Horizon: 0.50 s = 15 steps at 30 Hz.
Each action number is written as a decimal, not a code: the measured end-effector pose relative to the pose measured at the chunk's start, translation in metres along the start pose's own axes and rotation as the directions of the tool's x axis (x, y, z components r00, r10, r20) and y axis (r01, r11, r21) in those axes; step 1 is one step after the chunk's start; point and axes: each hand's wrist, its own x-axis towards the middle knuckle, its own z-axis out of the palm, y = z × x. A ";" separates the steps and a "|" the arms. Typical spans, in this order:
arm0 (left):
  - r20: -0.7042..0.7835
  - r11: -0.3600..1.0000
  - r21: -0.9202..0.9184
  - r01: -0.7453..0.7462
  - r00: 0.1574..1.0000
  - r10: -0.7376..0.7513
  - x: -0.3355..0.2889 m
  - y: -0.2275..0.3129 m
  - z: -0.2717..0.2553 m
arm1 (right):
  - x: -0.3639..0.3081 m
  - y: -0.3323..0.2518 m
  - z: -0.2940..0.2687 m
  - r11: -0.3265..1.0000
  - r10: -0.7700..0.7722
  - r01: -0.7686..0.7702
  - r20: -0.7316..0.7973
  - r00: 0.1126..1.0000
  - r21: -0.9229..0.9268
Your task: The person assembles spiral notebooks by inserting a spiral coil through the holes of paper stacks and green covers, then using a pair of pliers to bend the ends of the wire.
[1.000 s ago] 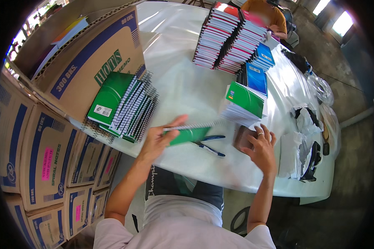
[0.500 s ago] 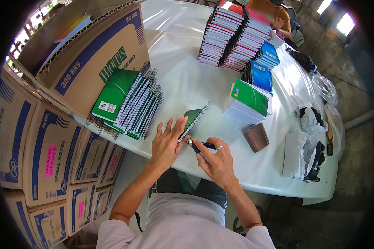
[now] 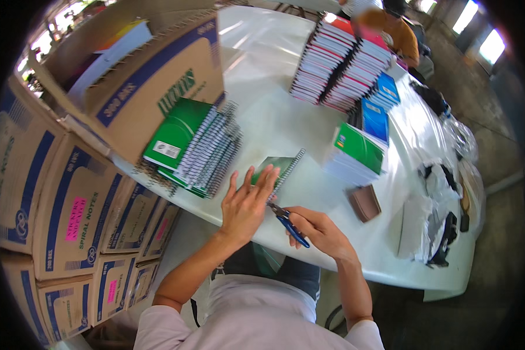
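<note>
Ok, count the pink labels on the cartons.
3, all at left: the leftmost label, the rightmost label, the lowest label between them. Others may be hidden.

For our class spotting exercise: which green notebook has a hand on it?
The single green notebook, lying apart from the others under the person's left hand. The other visible green notebooks sit in the left stack and right stack, untouched.
</note>
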 end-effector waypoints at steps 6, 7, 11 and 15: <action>-0.173 0.994 0.088 -0.056 0.982 0.071 0.039 -0.004 -0.109 | 0.012 0.032 -0.024 0.904 -0.251 0.161 -0.187 0.950 -0.395; -0.180 0.991 0.134 -0.026 0.982 0.050 0.044 -0.015 -0.126 | 0.017 0.044 -0.026 0.842 -0.271 0.126 -0.211 0.939 -0.525; -0.151 0.989 -0.141 0.045 0.986 -0.067 0.058 -0.060 -0.159 | 0.036 0.059 -0.026 0.309 -0.662 0.188 -0.069 0.746 -0.932; -0.018 0.652 -0.757 -0.048 0.998 0.053 0.061 -0.087 -0.150 | 0.069 -0.019 0.025 0.839 -0.410 0.496 -0.342 0.846 0.223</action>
